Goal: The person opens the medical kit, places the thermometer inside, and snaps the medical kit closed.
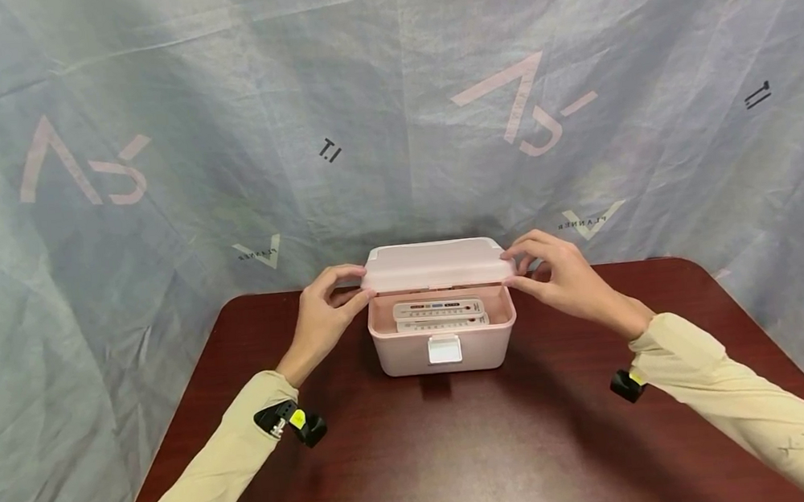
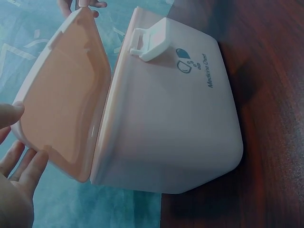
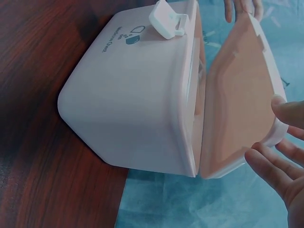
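Observation:
A pale pink medicine chest [image 1: 401, 358] stands on the table with its lid [image 1: 438, 265] raised and tilted back on the hinge. My left hand [image 1: 324, 313] holds the lid's left end between thumb and fingers. At the opposite end, my right hand [image 1: 566, 277] grips the lid the same way. Inside the chest lie two flat white strips with printed scales, which look like thermometers [image 1: 438, 309], one in front of the other. A white latch [image 1: 445, 349] sticks out from the chest's front. Both wrist views show the lid's inner face [image 2: 66, 95] and the thumbs on its rim.
The dark red-brown wooden table [image 1: 422, 459] reaches back to a grey printed cloth [image 1: 390, 123], which hangs close behind the chest. More cloth hangs along both sides. Black wrist cameras are strapped below each sleeve.

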`<action>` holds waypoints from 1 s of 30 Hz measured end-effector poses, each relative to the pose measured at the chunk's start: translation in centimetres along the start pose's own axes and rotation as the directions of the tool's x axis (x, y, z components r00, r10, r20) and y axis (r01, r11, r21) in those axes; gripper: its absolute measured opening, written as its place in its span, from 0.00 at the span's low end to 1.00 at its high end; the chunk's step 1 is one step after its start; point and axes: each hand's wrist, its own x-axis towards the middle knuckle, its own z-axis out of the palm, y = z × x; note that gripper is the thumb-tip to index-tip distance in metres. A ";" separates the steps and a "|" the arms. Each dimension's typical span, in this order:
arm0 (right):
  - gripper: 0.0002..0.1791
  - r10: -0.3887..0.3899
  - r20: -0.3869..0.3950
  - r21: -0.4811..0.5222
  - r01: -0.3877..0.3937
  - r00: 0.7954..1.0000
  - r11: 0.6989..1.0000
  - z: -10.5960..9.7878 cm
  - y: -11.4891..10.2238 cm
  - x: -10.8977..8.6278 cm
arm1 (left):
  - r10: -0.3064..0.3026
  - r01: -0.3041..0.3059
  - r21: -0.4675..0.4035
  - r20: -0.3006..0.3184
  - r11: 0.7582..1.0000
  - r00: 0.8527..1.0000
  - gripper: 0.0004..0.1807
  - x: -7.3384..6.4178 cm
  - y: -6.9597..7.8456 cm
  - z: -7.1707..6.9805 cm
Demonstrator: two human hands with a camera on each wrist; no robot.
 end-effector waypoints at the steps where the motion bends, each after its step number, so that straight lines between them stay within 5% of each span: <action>1: 0.17 0.004 0.002 0.002 -0.004 1.000 1.000 0.0 0.0 0.0 | -0.003 0.003 0.000 0.001 1.000 1.000 0.18 0.0 0.0 0.0; 17: 0.16 -0.012 0.005 0.023 0.012 1.000 1.000 0.4 -0.1 -0.6 | 0.044 -0.044 -0.094 0.006 0.995 0.999 0.17 -0.5 -0.3 0.2; 30: 0.17 -0.031 -0.014 0.045 0.032 0.999 0.998 0.8 0.1 -1.2 | 0.026 -0.025 -0.094 0.008 0.995 1.000 0.16 -1.1 -0.7 0.3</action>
